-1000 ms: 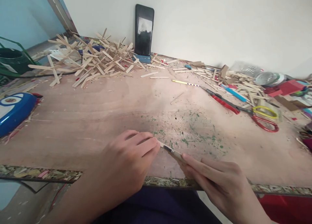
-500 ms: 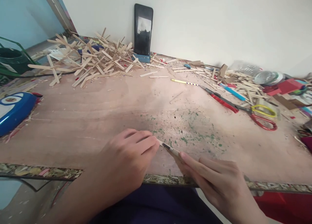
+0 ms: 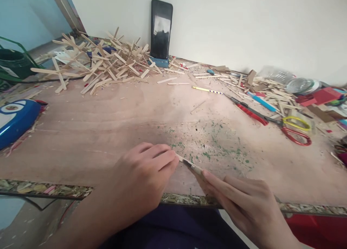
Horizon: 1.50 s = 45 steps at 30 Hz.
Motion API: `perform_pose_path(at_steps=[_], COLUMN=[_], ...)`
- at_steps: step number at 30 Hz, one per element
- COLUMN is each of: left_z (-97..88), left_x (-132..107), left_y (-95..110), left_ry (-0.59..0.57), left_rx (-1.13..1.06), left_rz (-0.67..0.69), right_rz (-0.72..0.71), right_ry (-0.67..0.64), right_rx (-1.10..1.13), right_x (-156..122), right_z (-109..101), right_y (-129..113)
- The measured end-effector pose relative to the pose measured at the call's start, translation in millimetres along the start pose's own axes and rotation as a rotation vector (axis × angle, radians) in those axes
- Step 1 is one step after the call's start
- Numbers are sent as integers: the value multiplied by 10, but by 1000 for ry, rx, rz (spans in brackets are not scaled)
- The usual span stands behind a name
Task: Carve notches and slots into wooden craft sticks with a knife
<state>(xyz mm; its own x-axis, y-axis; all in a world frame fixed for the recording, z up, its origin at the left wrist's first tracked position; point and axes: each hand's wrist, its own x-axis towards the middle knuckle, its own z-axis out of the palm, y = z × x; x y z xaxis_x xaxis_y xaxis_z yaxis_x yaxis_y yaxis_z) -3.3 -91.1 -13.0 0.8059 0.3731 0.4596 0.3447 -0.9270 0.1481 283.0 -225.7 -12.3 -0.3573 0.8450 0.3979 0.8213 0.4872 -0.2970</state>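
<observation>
Near the front edge of the table, my left hand (image 3: 148, 171) is closed, its fingers pressed round a pale wooden craft stick (image 3: 180, 157); most of the stick is hidden under them. Facing it, my right hand (image 3: 241, 196) is closed on a slim knife-like tool (image 3: 192, 166) with a dark narrow blade and a silvery collar. The tool's dark end lies against or right beside the stick; I cannot tell exactly where they touch. Green and dark flecks (image 3: 206, 155) are scattered on the wooden tabletop (image 3: 89, 133) just beyond both hands.
A heap of craft sticks (image 3: 108, 64) lies back left, beside a phone (image 3: 161, 30) on a blue stand. To the right are a yellow pencil (image 3: 207, 90), red-handled pliers (image 3: 252, 114), scissors (image 3: 296, 135) and more sticks. A blue rounded object (image 3: 21, 126) sits far left.
The whole view has shifted slightly, with the table things appearing a little to the right. Both hands keep the same grip, and their pose is almost unchanged.
</observation>
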Motion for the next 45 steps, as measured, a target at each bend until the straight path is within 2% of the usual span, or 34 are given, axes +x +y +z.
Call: perform_pose_path(at_steps=[12, 23, 45], left_z=[-4, 0, -17], left_x=[15, 4, 7], left_y=[2, -7, -10], left_ry=[-7, -26, -23], left_rx=[13, -7, -13], left_rz=[42, 1, 5], right_rz=[4, -21, -14], right_ry=[-5, -18, -24], right_rx=[-69, -34, -37], right_x=[-24, -32, -53], right_z=[29, 2, 0], right_y=[-32, 7, 15])
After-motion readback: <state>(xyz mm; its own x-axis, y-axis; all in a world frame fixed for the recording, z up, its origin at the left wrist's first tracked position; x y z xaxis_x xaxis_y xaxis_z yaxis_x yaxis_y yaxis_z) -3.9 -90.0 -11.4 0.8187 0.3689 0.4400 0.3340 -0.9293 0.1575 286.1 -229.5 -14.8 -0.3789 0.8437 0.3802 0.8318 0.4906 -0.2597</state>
